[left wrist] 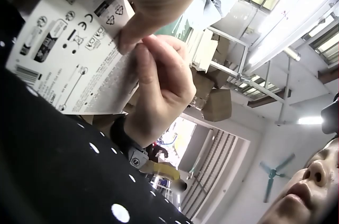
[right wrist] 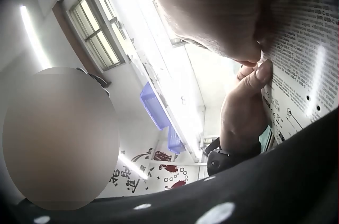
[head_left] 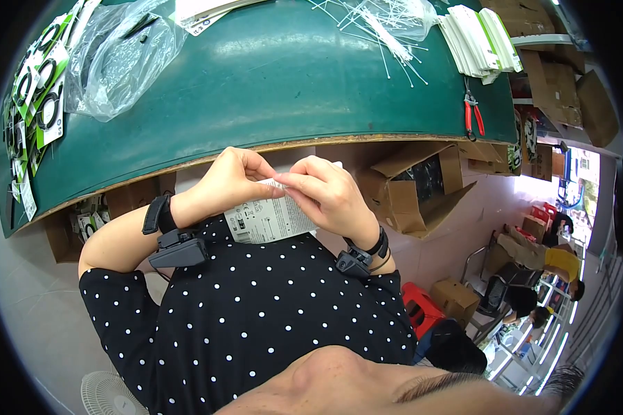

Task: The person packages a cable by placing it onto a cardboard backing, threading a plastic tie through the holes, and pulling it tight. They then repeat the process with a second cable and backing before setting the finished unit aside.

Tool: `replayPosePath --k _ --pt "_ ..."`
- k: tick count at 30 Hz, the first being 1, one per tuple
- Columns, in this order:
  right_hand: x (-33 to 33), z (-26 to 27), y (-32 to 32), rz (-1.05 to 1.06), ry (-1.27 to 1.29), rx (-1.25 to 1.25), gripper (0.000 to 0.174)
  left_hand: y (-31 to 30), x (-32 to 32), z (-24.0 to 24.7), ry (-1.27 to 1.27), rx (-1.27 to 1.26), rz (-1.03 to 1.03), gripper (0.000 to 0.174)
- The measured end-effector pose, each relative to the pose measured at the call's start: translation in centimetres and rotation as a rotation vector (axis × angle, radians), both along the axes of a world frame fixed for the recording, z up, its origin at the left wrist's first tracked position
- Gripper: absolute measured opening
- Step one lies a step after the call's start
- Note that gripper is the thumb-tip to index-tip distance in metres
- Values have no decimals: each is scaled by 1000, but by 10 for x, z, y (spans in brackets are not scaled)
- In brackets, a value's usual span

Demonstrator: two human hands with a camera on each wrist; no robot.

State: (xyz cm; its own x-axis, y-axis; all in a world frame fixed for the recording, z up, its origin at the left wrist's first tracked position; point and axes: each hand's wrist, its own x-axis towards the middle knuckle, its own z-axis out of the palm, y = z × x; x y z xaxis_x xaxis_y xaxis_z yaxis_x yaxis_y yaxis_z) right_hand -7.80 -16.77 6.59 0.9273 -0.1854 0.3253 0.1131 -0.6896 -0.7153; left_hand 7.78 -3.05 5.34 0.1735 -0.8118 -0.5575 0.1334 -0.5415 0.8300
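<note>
A white printed packaging card (head_left: 270,223) is held in front of the chest, below the table's near edge; small text, symbols and a barcode show on it in the left wrist view. My left hand (head_left: 230,181) pinches at its upper edge with thumb and fingers. Close beside it, my right hand (head_left: 331,199) pinches at the same edge, so the fingertips of both hands meet there. In the right wrist view the left thumb (right wrist: 260,73) lies along the card's edge. Fingers hide the small part between the fingertips, and I cannot tell what it is.
On the green table (head_left: 277,90) lie carded black cables (head_left: 45,104), a clear plastic bag (head_left: 121,62), loose white cable ties (head_left: 387,41), a stack of cards (head_left: 474,45) and red-handled cutters (head_left: 473,117). An open cardboard box (head_left: 412,190) stands below the table's edge.
</note>
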Motion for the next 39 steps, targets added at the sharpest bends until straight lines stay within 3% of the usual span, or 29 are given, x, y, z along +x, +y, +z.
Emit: replayPosePath --k 3,24,26,28,31,33,35,39 --pt "-2 0 -3 78 13 -47 18 0 -1 0 -4 8 -2 21" --pt "-9 5 -7 101 19 -3 18 4 -8 7 -17 -101 30 23" --pt "-15 16 -18 -10 -126 150 16 6 -9 14 -16 -112 27 22" --pt "-20 22 -26 -74 -205 226 15 12 -10 19 -314 -374 -47 21" --pt "-23 24 -34 -131 10 748 11 18 -8 27 -530 -630 -135 21" --pt "-20 6 -34 -63 77 799 11 22 -4 32 -660 -876 -210 21" --pt "-14 -14 -29 100 222 887 11 24 3 33 -721 -929 -266 21" --pt "-3 -14 -20 173 287 865 11 29 14 38 -924 -1067 -398 20"
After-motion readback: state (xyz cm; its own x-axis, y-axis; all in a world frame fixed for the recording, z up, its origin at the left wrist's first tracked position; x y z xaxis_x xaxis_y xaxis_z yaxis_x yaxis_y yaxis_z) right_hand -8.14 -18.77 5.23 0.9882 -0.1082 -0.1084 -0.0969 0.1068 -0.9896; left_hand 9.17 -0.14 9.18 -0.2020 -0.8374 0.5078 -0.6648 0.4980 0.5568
